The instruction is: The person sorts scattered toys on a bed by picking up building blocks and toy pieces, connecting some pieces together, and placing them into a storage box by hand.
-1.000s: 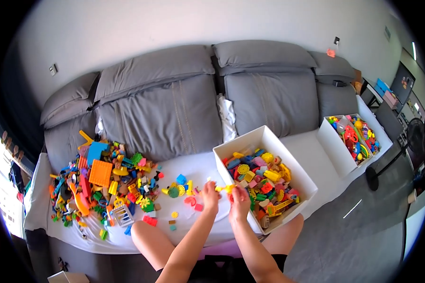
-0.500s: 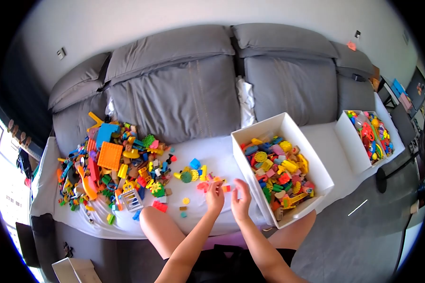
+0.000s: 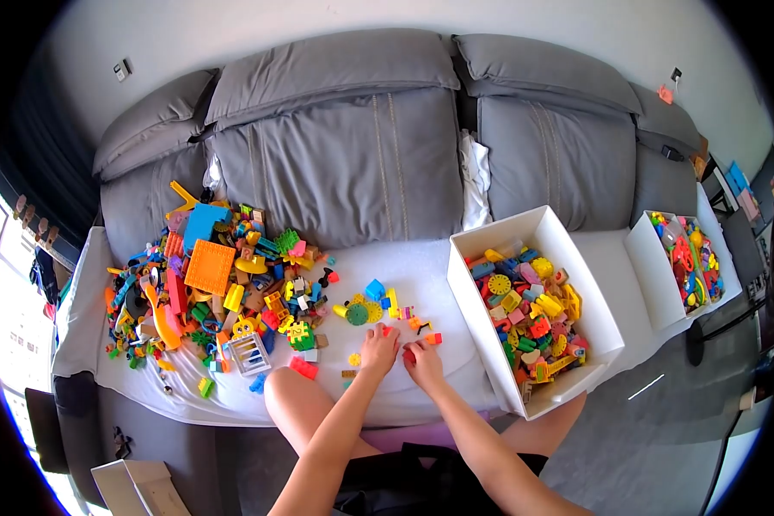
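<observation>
My left hand is low over the white seat cover, its fingers bent down around a small red toy piece that is mostly covered. Close on its right, my right hand has its fingertips curled together; what lies in them, if anything, is too small to make out. Just beyond the hands are an orange piece, a red-orange block and a pink striped piece. Further back lie a green round piece, a blue block and a yellow piece.
A big mixed toy heap covers the sofa's left side. On the right stands a white box of toy pieces, with a smaller filled white box beyond. Grey cushions line the back.
My left hand has moved left and down over the red pieces. My right hand has come nearer, its fingers now curled in. The camera view has shifted slightly.
</observation>
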The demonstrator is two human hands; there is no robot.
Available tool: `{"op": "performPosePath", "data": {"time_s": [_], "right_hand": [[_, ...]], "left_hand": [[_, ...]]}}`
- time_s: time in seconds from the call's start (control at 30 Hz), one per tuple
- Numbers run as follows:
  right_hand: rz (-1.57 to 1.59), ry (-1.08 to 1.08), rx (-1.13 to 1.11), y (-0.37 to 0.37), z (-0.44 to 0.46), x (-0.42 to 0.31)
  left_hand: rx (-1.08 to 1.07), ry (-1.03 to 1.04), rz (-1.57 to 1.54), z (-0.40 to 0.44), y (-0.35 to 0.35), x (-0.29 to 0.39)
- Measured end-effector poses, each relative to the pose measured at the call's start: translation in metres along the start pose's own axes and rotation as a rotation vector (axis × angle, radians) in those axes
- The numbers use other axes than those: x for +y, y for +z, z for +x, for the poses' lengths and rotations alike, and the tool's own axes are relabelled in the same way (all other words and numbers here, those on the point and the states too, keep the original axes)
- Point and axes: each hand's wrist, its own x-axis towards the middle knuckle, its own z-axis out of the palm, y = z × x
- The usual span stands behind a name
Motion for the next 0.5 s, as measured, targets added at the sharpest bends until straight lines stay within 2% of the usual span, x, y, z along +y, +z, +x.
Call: {"op": "performPosePath", "data": {"time_s": [0.13, 0.23, 0.33, 0.37, 0.47, 0.5], "right_hand": [[0.121, 0.008, 0.095, -0.013, -0.031, 0.002], [0.163, 0.016, 0.158, -0.016, -0.051, 0.007], [0.308, 0.223, 0.18, -0.02, -0.05, 0.007], [0.356, 0.18, 0.228, -0.025, -0.047, 0.005], [0.479, 0.023, 0.378, -0.067, -0.024, -0.029], [0.491, -0.016, 0.441, -0.081, -0.017, -0.037]], "left_hand": [[0.073, -0.144, -0.06, -0.007, 0.026, -0.002], [0.508, -0.05, -0.305, -0.026, 0.042, -0.016], [0.362, -0.574, -1.036, -0.029, 0.03, 0.002], [0.396, -0.6, -1.21, -0.027, 0.022, 0.014], [0.479, -0.578, -1.423, 0.002, 0.012, 0.058], [0.471, -0.497, -1.423, 0.01, 0.0, 0.081]]}}
